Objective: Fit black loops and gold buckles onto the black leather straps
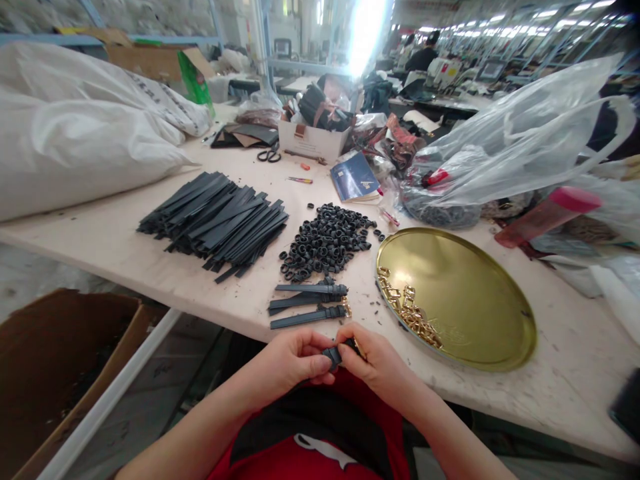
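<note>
A dark strap is held in front of the person's body, at the front edge of the tabletop. The left hand has its thumb and fingers clamped on one part of it; the right hand pinches the other end between thumb and forefinger, where a bit of gold shows, though the fingers hide most of it. Just beyond the hands, near the front edge, a few straps lie side by side, their ends with gold parts towards the right. Behind them, further from the front edge, is a heap of small dark loops. Left of that, towards the left side of the tabletop, dark strips lie in a loose pile, mostly slanting the same way. Right of the loops, near the front edge, sits a round gold tray, with gold buckles gathered along its left rim. Towards the far edge are a blue booklet, a pen, scissors and a filled white box. A white sack covers the far left corner; a clear bag stands towards the right edge, beside a pink-capped bottle.
</note>
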A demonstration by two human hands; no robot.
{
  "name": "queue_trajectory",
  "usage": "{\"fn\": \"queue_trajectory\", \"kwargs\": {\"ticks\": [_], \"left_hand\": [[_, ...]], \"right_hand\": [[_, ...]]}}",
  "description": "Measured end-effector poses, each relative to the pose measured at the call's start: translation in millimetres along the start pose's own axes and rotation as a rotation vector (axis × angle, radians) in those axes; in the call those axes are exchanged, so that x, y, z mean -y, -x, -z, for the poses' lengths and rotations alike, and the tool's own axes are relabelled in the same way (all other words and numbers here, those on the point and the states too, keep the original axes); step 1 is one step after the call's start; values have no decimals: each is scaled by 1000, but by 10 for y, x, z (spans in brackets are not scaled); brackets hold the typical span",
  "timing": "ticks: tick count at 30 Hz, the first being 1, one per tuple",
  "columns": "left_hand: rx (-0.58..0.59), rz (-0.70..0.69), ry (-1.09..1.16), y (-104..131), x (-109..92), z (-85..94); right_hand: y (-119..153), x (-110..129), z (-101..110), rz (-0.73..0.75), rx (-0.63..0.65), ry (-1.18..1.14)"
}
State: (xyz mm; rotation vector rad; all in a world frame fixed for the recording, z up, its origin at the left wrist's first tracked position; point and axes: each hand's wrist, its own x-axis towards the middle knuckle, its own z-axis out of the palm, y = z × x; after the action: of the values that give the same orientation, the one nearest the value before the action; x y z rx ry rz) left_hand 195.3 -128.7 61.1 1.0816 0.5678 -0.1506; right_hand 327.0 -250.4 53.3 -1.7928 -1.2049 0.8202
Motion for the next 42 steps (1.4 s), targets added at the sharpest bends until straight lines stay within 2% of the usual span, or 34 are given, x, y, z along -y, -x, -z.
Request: {"fn": "queue_trajectory", "kwargs": {"ticks": [4,7,13,18,21,24,29,33,36,39,41,42], "left_hand": [[8,-11,9,-14,6,0],[20,-42,-29,-20,3,-19],[18,-28,-25,-27,17,-79],[61,-13,-59,49,49,-47],[114,70,-117,109,45,-11],[101,130,-173,126,58,-10],[90,77,-247,80,89,-79],[154,-25,-464,53,-12,-107],[53,-230,-844,-37,-167,-39],[-207,-469,-1250,-222,-281,137],[-352,-531,-1449,-364,-291,283],[-390,-539,-1536,-428,-276,346]], "right_hand": [[11,-24,-22,-157,7,-188],[21,-24,-40,-196,7,-225],[122,54,-37,-95,36,-137],[198,3,-143,-100,2,-237],[211,-65,-218,-88,-60,-288],[227,-96,-240,-49,-52,-238],[311,-64,-223,7,20,-178],[311,-45,-240,12,-17,-180],[127,-52,-200,47,-172,-31],[-209,-133,-122,111,-387,259],[-441,-255,-102,116,-461,371],[-539,-331,-112,110,-477,391]]}}
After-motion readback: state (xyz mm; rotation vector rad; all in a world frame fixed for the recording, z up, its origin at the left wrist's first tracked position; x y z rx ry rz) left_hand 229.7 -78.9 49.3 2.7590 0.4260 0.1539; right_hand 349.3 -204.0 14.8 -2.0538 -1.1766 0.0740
